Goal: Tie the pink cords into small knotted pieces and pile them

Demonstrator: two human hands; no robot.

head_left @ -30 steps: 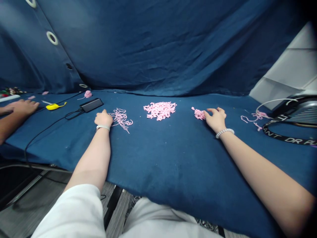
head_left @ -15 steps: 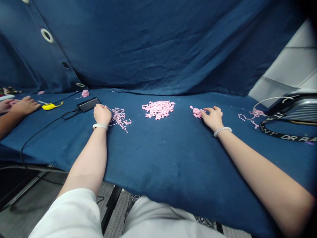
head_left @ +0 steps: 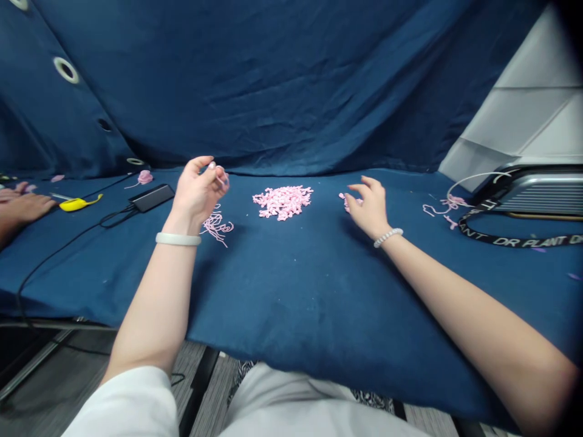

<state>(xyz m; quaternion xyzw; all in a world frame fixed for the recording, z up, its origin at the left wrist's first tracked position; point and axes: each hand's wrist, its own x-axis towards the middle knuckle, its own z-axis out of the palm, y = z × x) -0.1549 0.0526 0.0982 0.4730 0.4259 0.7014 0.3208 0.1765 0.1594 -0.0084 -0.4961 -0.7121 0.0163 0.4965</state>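
Note:
My left hand [head_left: 200, 188] is raised over the left part of the table, thumb and fingertips pinched together. Whatever it may hold at the fingertips is too small to make out. Below and partly behind it lies a tangle of loose pink yarn strands [head_left: 217, 228]. At the centre rests a pile of small pink knotted yarn pieces [head_left: 285, 202]. My right hand [head_left: 370, 206] hovers with thumb and fingers apart, holding nothing visible. It partly hides a smaller pink yarn clump [head_left: 345, 203] on the cloth beneath it.
A black box with cables [head_left: 152, 197] lies left of the yarn strands. Beyond it are a pink yarn ball [head_left: 144, 176], a yellow object [head_left: 77, 204] and another person's hand [head_left: 34, 206]. Rightward are more pink yarn [head_left: 450, 205], a lettered strap [head_left: 510, 241] and a silver-black device [head_left: 546, 191].
My left hand has lifted off the loose strands and turned, fingertips now up. The right hand has let go of the smaller clump and risen slightly. The view has shifted a little.

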